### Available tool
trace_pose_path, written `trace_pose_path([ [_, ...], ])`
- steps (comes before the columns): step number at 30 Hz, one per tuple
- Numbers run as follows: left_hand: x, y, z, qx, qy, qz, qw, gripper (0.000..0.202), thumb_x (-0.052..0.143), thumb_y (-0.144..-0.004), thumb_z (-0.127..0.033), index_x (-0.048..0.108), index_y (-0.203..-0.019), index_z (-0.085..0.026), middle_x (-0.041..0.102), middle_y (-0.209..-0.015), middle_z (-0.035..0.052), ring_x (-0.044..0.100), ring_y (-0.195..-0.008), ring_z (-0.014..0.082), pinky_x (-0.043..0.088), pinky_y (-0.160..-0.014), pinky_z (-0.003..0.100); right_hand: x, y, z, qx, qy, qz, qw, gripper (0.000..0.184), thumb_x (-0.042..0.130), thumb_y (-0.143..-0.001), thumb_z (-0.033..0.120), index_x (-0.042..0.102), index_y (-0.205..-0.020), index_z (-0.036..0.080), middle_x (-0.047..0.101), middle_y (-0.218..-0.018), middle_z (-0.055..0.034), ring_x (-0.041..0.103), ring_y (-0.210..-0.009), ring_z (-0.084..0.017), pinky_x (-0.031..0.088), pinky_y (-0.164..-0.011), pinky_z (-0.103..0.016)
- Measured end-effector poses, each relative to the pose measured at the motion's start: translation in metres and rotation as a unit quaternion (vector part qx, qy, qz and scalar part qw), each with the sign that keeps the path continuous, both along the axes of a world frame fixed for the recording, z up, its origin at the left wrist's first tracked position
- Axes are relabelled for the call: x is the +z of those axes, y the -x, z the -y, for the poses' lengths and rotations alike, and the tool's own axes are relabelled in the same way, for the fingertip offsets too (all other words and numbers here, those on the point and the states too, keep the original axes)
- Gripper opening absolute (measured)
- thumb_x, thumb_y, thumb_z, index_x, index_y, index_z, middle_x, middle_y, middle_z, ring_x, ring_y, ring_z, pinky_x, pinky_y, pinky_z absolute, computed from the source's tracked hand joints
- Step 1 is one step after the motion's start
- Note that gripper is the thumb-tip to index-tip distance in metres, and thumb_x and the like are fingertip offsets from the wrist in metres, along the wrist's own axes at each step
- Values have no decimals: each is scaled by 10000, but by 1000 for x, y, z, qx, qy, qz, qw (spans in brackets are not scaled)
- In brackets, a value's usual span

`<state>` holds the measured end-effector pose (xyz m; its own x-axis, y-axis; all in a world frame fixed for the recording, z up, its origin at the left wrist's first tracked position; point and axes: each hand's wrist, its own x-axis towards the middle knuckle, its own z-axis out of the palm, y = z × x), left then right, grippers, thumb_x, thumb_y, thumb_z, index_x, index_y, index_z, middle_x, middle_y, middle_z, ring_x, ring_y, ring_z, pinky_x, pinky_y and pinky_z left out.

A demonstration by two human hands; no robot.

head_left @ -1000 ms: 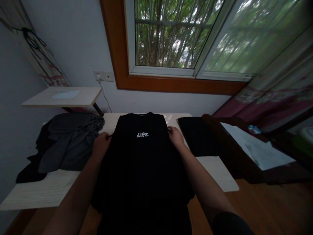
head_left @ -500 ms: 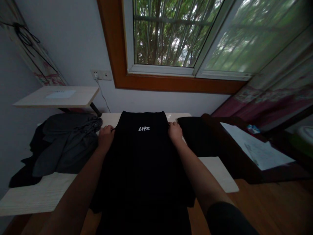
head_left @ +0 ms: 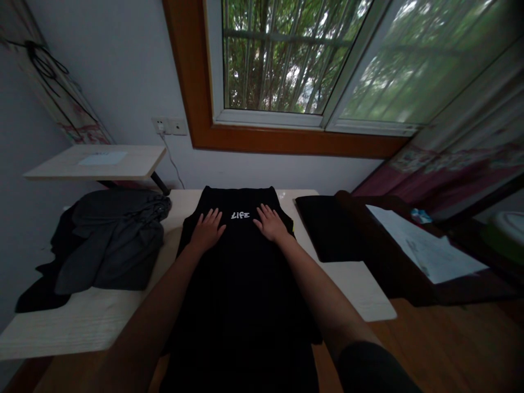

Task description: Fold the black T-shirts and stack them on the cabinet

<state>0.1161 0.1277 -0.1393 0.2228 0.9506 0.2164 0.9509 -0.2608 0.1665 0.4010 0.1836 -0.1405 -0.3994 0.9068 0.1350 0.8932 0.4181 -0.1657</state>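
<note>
A black garment with a small white print (head_left: 241,273) lies spread on the pale table (head_left: 92,314), its narrower end toward the wall. Flat on its upper left part rests my left hand (head_left: 207,229), fingers stretched out. My right hand (head_left: 271,222) lies on the upper right part, fingers spread, just right of the white lettering. Neither hand grips the cloth. The garment's near end hangs toward my body, where dark cloth makes its lower edge hard to make out.
Left of the garment is a heap of dark grey and black clothes (head_left: 114,234), under a small raised shelf (head_left: 98,169) with a paper on it. A folded black cloth (head_left: 327,226) lies on the right, beside dark furniture holding papers (head_left: 426,245). A window (head_left: 295,60) is behind.
Both hands have left the garment's side edges and moved inward onto its top. The fingers that held the edges are now stretched flat. The garment's sides look narrower near the top.
</note>
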Motion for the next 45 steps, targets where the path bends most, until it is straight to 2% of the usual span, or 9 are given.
trace_pose_path([
  [8,0,24,33,-22,5,-9,1000,565,386,-1020,-441,427,-1542,-226,327,-1656,93,252,-1549,275,182,-1260,518,1,-31,27,-9,-20,0,1000,606,367,-1054,473,389,-1563,145,296,-1659,-124,254,-1545,-261,188,-1260,-486],
  [16,-5,50,86,-17,-8,-67,998,576,349,-1036,-430,398,-1554,-185,302,-1664,89,224,-1557,276,208,-1258,539,-7,-75,68,-18,-40,14,999,611,339,-1055,446,399,-1556,101,323,-1648,-130,267,-1540,-271,229,-1258,-469],
  [21,-9,56,113,-7,-19,-79,997,573,360,-1035,-421,412,-1545,-165,313,-1656,108,271,-1541,289,240,-1247,547,-6,-82,90,-51,-46,20,997,598,336,-1051,396,402,-1546,68,334,-1635,-165,284,-1534,-278,240,-1249,-486],
  [25,-5,47,117,16,-30,-74,997,526,391,-1020,-384,510,-1477,-153,428,-1596,133,355,-1502,307,247,-1244,557,-1,-60,100,-92,-65,-1,994,561,336,-1039,307,417,-1532,52,358,-1623,-176,290,-1531,-281,235,-1246,-484],
  [28,3,24,105,10,-25,-57,998,490,394,-1015,-348,575,-1413,-126,535,-1514,149,449,-1444,310,279,-1238,537,5,-21,100,-85,-65,-32,994,559,322,-1042,289,406,-1537,42,350,-1629,-172,288,-1532,-266,240,-1247,-449],
  [33,8,-29,71,-13,-29,-24,999,519,375,-1016,-294,490,-1482,-95,443,-1585,150,392,-1483,293,333,-1217,484,11,59,84,-25,-26,-71,997,564,331,-1049,320,399,-1547,65,333,-1641,-150,281,-1535,-244,236,-1248,-419],
  [36,5,-44,59,-13,-25,-21,999,514,360,-1021,-288,489,-1483,-102,433,-1591,146,369,-1497,283,311,-1226,495,10,87,75,-2,-10,-69,998,563,359,-1046,355,420,-1540,92,319,-1649,-135,258,-1543,-245,206,-1254,-439],
  [40,2,-37,58,-24,-20,-30,999,537,343,-1033,-345,470,-1503,-120,401,-1611,138,338,-1513,281,282,-1237,509,6,85,74,-6,-26,-64,998,580,368,-1044,408,436,-1535,107,343,-1640,-123,264,-1540,-246,185,-1259,-437],
  [45,2,-20,72,-30,-5,-47,998,569,342,-1033,-407,416,-1547,-176,347,-1644,105,287,-1537,266,253,-1249,512,4,49,83,-34,-35,-51,998,598,364,-1044,436,435,-1537,105,338,-1640,-128,279,-1535,-253,193,-1257,-440],
])
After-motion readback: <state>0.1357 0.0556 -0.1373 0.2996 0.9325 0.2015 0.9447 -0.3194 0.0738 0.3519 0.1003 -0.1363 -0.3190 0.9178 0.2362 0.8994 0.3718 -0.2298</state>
